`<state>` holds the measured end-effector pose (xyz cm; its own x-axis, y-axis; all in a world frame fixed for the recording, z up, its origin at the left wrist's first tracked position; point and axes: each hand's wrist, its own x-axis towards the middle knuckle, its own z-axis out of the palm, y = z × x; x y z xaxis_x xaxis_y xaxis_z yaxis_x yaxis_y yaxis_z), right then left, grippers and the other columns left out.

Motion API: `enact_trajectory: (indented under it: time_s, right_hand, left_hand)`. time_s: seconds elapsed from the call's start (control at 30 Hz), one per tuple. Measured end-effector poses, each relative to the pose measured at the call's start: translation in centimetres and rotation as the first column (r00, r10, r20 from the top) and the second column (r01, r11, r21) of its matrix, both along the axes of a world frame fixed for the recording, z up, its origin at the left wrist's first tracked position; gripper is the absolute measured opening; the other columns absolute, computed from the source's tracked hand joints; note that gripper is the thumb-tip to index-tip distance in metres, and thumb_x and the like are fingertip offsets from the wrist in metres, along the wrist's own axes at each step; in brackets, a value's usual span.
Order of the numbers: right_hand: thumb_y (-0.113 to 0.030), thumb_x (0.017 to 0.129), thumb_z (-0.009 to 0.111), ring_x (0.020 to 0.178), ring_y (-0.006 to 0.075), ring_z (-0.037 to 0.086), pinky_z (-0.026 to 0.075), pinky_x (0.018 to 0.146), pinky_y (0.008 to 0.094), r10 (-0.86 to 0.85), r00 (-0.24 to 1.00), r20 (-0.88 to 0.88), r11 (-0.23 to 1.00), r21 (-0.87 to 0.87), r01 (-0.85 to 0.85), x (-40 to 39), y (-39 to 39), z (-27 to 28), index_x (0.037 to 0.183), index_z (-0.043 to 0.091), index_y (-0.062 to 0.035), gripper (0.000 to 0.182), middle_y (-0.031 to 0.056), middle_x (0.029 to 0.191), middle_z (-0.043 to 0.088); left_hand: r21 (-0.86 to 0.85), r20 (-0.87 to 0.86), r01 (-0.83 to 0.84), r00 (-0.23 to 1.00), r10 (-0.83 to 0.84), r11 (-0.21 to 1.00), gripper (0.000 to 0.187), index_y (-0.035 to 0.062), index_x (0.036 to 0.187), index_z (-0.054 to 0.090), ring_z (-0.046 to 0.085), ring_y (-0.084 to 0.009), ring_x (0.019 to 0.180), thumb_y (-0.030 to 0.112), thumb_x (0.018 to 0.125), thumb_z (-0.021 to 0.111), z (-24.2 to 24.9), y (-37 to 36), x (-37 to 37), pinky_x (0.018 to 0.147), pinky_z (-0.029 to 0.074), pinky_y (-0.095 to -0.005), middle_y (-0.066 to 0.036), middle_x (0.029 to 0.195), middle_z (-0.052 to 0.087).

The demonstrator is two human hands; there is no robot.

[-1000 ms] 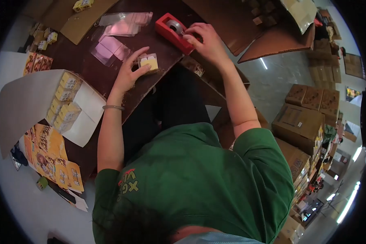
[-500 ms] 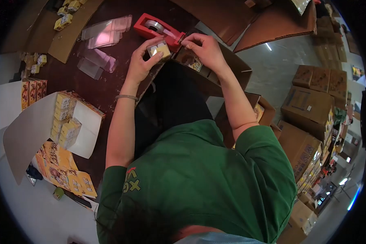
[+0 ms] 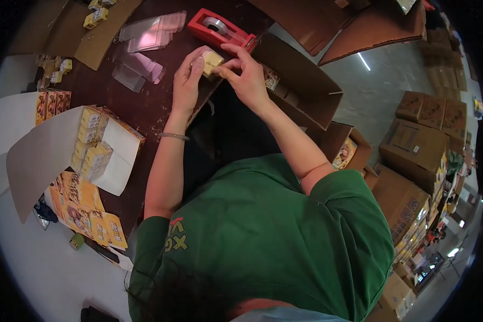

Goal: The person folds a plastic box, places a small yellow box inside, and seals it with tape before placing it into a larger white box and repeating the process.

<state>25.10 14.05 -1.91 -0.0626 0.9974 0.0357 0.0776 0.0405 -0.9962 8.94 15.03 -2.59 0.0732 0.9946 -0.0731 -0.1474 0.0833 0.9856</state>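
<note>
Near the table edge, my left hand (image 3: 189, 80) is closed around a small clear plastic box (image 3: 212, 61) with pale yellow contents. My right hand (image 3: 242, 75) is at the box's right side, thumb and fingertips pinched together against it. Whatever lies between those fingertips is too small to make out. Just beyond both hands stands a red tape dispenser (image 3: 241, 38) with a roll of clear tape (image 3: 214, 25).
Flat clear plastic sleeves (image 3: 151, 31) lie left of the dispenser. An open white carton (image 3: 118, 166) holds several packed small boxes (image 3: 94, 137). Beside my right forearm is an open cardboard box (image 3: 316, 88). Stacked brown cartons (image 3: 413, 147) stand on the right.
My right hand has moved from the cutting end of the tape dispenser down and left to the small box. My left hand still holds the box, now turned slightly.
</note>
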Motion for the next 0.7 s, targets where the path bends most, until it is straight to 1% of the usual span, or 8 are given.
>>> enact_trajectory:
  time_s: [0.13, 0.2, 0.23, 0.33, 0.37, 0.43, 0.57, 0.7]
  right_hand:
    - [-0.023, 0.087, 0.074, 0.071, 0.0255, 0.069, 0.052, 0.069, 0.0344, -0.049, 0.917, 0.396, 0.999, -0.002, 0.054, -0.7, -1.2, -1.0, 0.129, 0.048, -0.0026, 0.054, 0.0117, 0.08, 0.071]
    - [-0.028, 0.087, 0.073, 0.089, 0.0314, 0.067, 0.053, 0.079, 0.0371, -0.113, 0.902, 0.416, 0.989, 0.135, 0.061, -1.2, -2.1, -4.2, 0.137, 0.042, -0.0028, 0.064, 0.0195, 0.102, 0.067]
    - [-0.028, 0.087, 0.073, 0.097, 0.0326, 0.066, 0.052, 0.084, 0.0381, -0.192, 0.888, 0.418, 0.959, 0.272, 0.079, -1.8, -2.6, -3.9, 0.139, 0.041, -0.0026, 0.065, 0.0221, 0.111, 0.064]
    - [-0.025, 0.083, 0.077, 0.107, 0.0362, 0.06, 0.047, 0.097, 0.0414, 0.023, 0.999, 0.044, 1.0, -0.01, -0.022, -1.3, -3.2, -0.6, 0.141, 0.041, -0.0046, 0.072, 0.0212, 0.118, 0.059]
    - [-0.024, 0.082, 0.078, 0.108, 0.0365, 0.059, 0.046, 0.098, 0.0423, 0.076, 0.997, -0.026, 0.997, -0.031, -0.077, -0.7, -2.8, 1.0, 0.141, 0.041, -0.0048, 0.072, 0.0202, 0.117, 0.059]
    - [-0.018, 0.075, 0.081, 0.113, 0.0329, 0.055, 0.045, 0.098, 0.0415, 0.026, 0.931, 0.363, 0.946, 0.293, -0.141, 0.2, -1.2, 4.4, 0.14, 0.043, -0.007, 0.076, 0.0148, 0.114, 0.06]
    - [-0.019, 0.071, 0.081, 0.116, 0.0325, 0.053, 0.04, 0.1, 0.0422, 0.113, 0.803, 0.585, 0.766, 0.464, -0.445, 0.0, 2.0, 2.6, 0.136, 0.046, -0.0084, 0.075, 0.0123, 0.119, 0.059]
    - [-0.038, 0.084, 0.071, 0.109, 0.0309, 0.054, 0.044, 0.095, 0.0413, -0.089, 0.789, 0.608, 0.834, 0.478, -0.274, 4.8, 5.5, 3.8, 0.108, 0.068, -0.0051, 0.041, 0.0092, 0.116, 0.064]
  left_hand:
    - [-0.046, 0.018, 0.016, 1.0, -0.015, 0.999, 0.036, 0.0009, 0.13, 0.056, 0.057, -0.0163, 0.115, 0.013, 0.097, 0.059, -0.1, 0.1, -0.6, 0.1, 0.043, -0.0298, -0.011, 0.125, 0.061]
    - [-0.067, 0.175, -0.036, 0.983, 0.047, 0.997, 0.036, 0.0024, 0.132, 0.055, 0.056, -0.0173, 0.118, 0.013, 0.098, 0.058, -0.1, -0.4, -0.7, 0.102, 0.042, -0.0304, -0.011, 0.127, 0.06]
    - [-0.134, 0.409, -0.038, 0.908, 0.091, 0.99, 0.037, 0.0031, 0.135, 0.051, 0.052, -0.0208, 0.124, 0.018, 0.101, 0.054, -0.4, -1.2, -0.7, 0.107, 0.039, -0.0342, -0.013, 0.133, 0.057]
    - [-0.224, 0.624, -0.083, 0.754, 0.208, 0.971, 0.038, 0.0024, 0.135, 0.049, 0.05, -0.0233, 0.128, 0.024, 0.104, 0.048, -0.4, -4.2, -0.7, 0.111, 0.036, -0.0383, -0.015, 0.135, 0.055]
    - [-0.156, 0.542, -0.113, 0.821, 0.181, 0.981, 0.04, 0.0023, 0.136, 0.048, 0.049, -0.0246, 0.128, 0.028, 0.105, 0.045, -0.6, -4.0, -1.0, 0.112, 0.035, -0.0397, -0.016, 0.134, 0.054]
    - [-0.014, 0.36, -0.154, 0.921, 0.149, 0.988, 0.044, 0.0022, 0.136, 0.046, 0.049, -0.027, 0.129, 0.034, 0.106, 0.04, -1.1, -3.6, -2.6, 0.113, 0.034, -0.0425, -0.018, 0.134, 0.053]
    - [0.162, -0.308, 0.208, 0.939, -0.151, 0.964, 0.052, 0.001, 0.132, 0.051, 0.055, -0.0186, 0.117, 0.017, 0.086, 0.071, 1.1, 0.8, -2.4, 0.102, 0.043, -0.0316, -0.012, 0.126, 0.059]
    - [0.143, -0.146, 0.285, 0.953, -0.265, 0.948, 0.053, 0.0045, 0.134, 0.052, 0.057, -0.0159, 0.111, 0.018, 0.085, 0.068, -0.7, 2.4, -2.4, 0.098, 0.044, -0.0301, -0.008, 0.123, 0.06]
